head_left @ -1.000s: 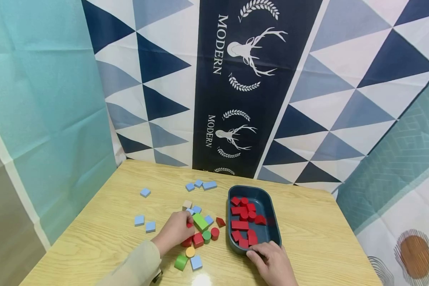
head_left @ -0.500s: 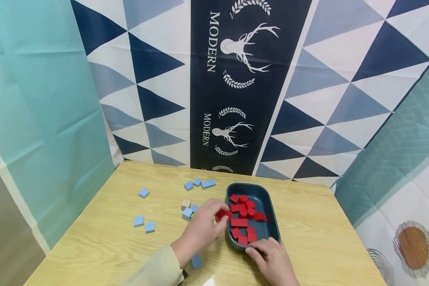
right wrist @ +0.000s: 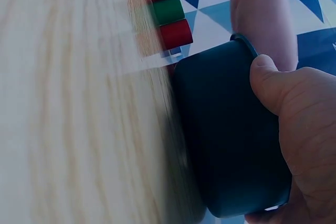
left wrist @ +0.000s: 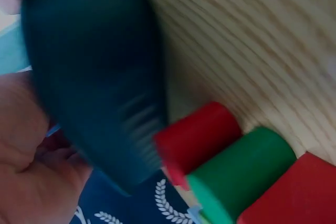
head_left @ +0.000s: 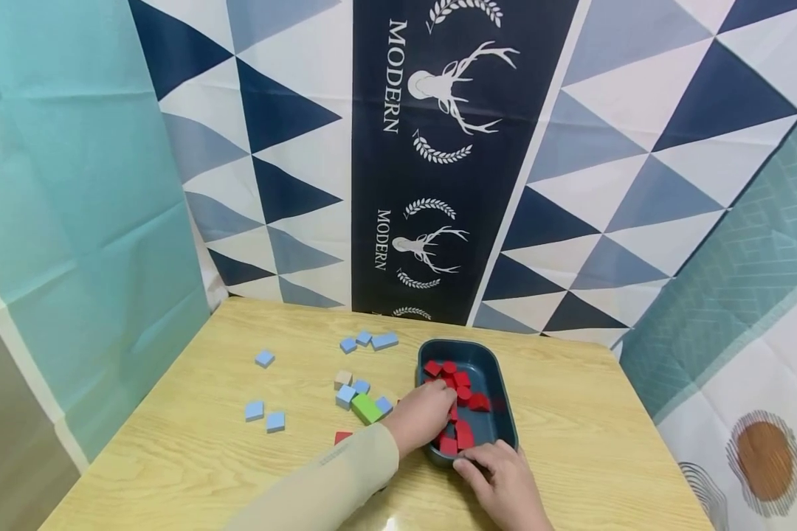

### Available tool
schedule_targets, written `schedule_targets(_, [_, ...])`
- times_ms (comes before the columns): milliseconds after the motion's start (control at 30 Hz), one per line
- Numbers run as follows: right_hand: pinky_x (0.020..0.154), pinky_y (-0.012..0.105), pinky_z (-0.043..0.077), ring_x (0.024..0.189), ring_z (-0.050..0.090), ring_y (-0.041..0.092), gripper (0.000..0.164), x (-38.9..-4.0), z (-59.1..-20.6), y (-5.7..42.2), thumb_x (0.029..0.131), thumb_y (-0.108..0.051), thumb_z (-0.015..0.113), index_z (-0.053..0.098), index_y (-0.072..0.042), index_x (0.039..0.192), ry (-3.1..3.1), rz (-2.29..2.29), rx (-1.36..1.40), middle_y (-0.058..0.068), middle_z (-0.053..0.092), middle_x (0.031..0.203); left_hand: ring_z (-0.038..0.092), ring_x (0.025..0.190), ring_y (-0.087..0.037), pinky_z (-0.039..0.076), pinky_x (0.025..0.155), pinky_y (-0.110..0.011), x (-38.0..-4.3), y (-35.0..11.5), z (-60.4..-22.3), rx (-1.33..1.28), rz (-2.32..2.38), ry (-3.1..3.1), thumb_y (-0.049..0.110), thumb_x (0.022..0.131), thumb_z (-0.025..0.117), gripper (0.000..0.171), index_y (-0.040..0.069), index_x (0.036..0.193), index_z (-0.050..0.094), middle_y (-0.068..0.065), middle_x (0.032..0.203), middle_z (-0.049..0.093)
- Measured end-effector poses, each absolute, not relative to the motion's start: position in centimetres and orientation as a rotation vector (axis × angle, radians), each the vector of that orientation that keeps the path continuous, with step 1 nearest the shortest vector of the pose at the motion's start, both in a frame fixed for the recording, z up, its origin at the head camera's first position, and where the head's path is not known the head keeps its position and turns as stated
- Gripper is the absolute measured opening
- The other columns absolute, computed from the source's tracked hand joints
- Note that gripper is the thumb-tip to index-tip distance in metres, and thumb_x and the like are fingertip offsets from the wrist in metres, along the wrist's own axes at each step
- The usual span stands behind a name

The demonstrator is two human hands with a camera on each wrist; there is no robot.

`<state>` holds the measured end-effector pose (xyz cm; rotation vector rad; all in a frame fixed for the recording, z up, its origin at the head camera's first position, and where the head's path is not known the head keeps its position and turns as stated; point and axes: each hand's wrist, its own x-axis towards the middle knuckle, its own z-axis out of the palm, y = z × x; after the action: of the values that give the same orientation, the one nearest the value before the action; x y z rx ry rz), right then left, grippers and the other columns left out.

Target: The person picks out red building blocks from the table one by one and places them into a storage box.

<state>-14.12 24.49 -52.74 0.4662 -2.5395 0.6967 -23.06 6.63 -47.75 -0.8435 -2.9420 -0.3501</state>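
Observation:
A dark teal tray (head_left: 495, 429) holds several red wooden blocks (head_left: 465, 434) of various shapes. My left hand (head_left: 425, 414) reaches over the tray's left rim, down among the red blocks. Its fingertips are out of sight in the head view, and the left wrist view does not show whether a block is between them. At the near right corner my right hand (head_left: 506, 483) grips the tray rim, the thumb on the outer wall in the right wrist view. Just left of the tray lie a red cylinder (left wrist: 202, 135) and a green cylinder (left wrist: 244, 171), mostly behind my left arm.
Several light blue blocks (head_left: 275, 422) are spread over the left and back of the wooden table (head_left: 584, 442). A green block (head_left: 367, 408) and a natural wood cube (head_left: 343, 380) lie left of the tray. Patterned cloth hangs behind the table.
My left hand has picked up a red block from the loose pile and carried it right, into the tray. My right hand has kept its hold on the rim.

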Motion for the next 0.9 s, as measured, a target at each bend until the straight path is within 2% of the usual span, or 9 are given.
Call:
schedule_targets(167, [0.074,0.029,0.045,0.082,0.053,-0.008,0.017,-14.2,-52.7,24.5,0.080,-0.026,0.093,0.080,-0.034,0.087,-2.527,0.691,0.476,-0.032,0.069,0.085,0.068,0.108,-0.014,0.062,0.093,-0.025,-23.9,7.7,-48.2,-0.756,-0.155,-2.927,0.019,0.109,0.063,0.025,0.014,0.132,0.070,-0.005,0.122,0.070])
schedule_targets(500, [0.074,0.030,0.047,0.082,0.055,-0.007,0.019,-14.4,-52.8,24.6,0.079,-0.024,0.093,0.080,-0.034,0.087,-2.483,0.668,0.525,-0.029,0.071,0.086,0.060,0.106,-0.017,0.056,0.094,-0.023,-23.7,9.1,-48.7,-0.698,0.342,-2.873,0.029,0.112,0.057,0.024,0.023,0.130,0.071,0.001,0.119,0.070])
schedule_targets(667, [0.074,0.029,0.046,0.082,0.054,-0.007,0.018,-14.4,-52.9,24.6,0.080,-0.026,0.093,0.079,-0.035,0.087,-2.495,0.683,0.506,-0.032,0.070,0.086,0.063,0.105,-0.016,0.057,0.095,-0.024,-23.9,9.0,-48.8,-0.711,0.319,-2.890,0.030,0.113,0.055,0.023,0.019,0.129,0.067,0.001,0.118,0.072])
schedule_targets(800, [0.074,0.029,0.047,0.082,0.054,-0.007,0.017,-14.4,-52.9,24.6,0.080,-0.026,0.093,0.080,-0.034,0.087,-2.502,0.680,0.500,-0.032,0.069,0.086,0.068,0.095,-0.016,0.060,0.089,-0.026,-24.1,8.8,-48.7,-0.724,0.150,-2.931,0.027,0.112,0.056,0.019,0.017,0.124,0.066,0.000,0.109,0.077])
schedule_targets(900, [0.075,0.030,0.047,0.082,0.054,-0.008,0.017,-14.4,-53.0,24.6,0.080,-0.026,0.094,0.080,-0.033,0.088,-2.508,0.675,0.497,-0.032,0.069,0.086,0.070,0.090,-0.016,0.062,0.086,-0.028,-24.3,8.6,-48.6,-0.757,0.029,-2.952,0.025,0.112,0.057,0.019,0.018,0.126,0.067,0.000,0.102,0.078])
